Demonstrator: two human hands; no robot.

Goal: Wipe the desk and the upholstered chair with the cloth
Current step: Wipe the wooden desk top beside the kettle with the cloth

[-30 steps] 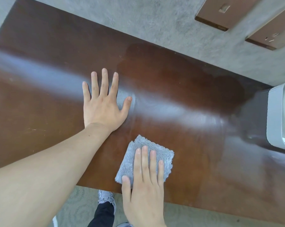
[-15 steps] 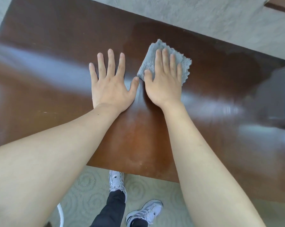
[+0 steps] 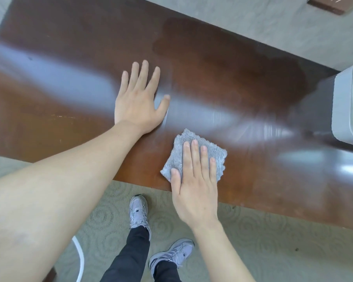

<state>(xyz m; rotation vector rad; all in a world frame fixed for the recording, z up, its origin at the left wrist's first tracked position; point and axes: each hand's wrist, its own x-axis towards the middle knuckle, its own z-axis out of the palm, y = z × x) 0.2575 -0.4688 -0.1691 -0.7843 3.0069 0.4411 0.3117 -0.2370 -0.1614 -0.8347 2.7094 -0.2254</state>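
A glossy dark brown desk (image 3: 242,78) fills most of the view. A small grey fluffy cloth (image 3: 181,145) lies folded near the desk's front edge. My right hand (image 3: 193,180) presses flat on the cloth with straight fingers, its palm reaching over the front edge. My left hand (image 3: 140,98) rests flat on the bare desk top, fingers spread, a little left of and beyond the cloth. The upholstered chair is not in view.
A white box-like container (image 3: 342,110) stands on the desk at the right edge. A grey wall (image 3: 273,23) with a brown socket plate (image 3: 330,5) rises behind the desk. Patterned carpet (image 3: 273,241), my shoes and a white curved object (image 3: 80,255) lie below.
My right hand has slid the cloth from the far middle of the desk back toward the front edge. My left hand stays flat in the same spot.
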